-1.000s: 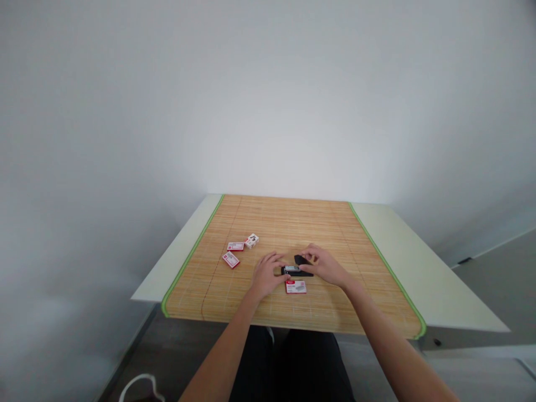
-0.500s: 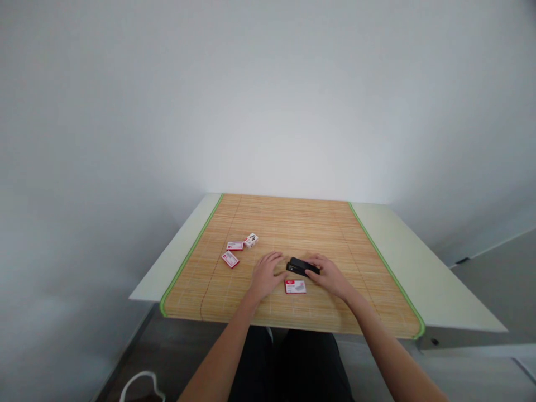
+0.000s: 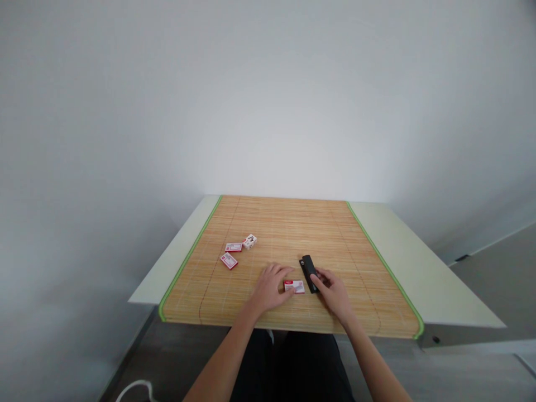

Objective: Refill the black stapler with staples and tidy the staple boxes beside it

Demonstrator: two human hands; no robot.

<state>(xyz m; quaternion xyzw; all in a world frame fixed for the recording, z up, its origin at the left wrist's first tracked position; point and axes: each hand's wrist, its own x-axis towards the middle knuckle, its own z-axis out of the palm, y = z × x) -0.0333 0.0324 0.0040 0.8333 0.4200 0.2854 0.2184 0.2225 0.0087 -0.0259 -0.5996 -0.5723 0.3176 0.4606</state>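
A black stapler [image 3: 309,271] lies on the bamboo mat [image 3: 288,234], turned so it points away from me. My right hand [image 3: 334,290] grips its near end with curled fingers. My left hand [image 3: 271,287] rests on the mat with its fingers spread, and its fingertips touch a small red and white staple box [image 3: 295,286] just left of the stapler.
Three more small red and white boxes [image 3: 233,252] lie at the mat's left. The mat has green edges and covers a pale table [image 3: 422,268] that stands against a white wall. Grey floor and a white cable [image 3: 134,388] show below left.
The stapler was swung from lying crosswise to pointing away and shifted right. My right hand drew back toward me with it. My left hand slid down onto the staple box.
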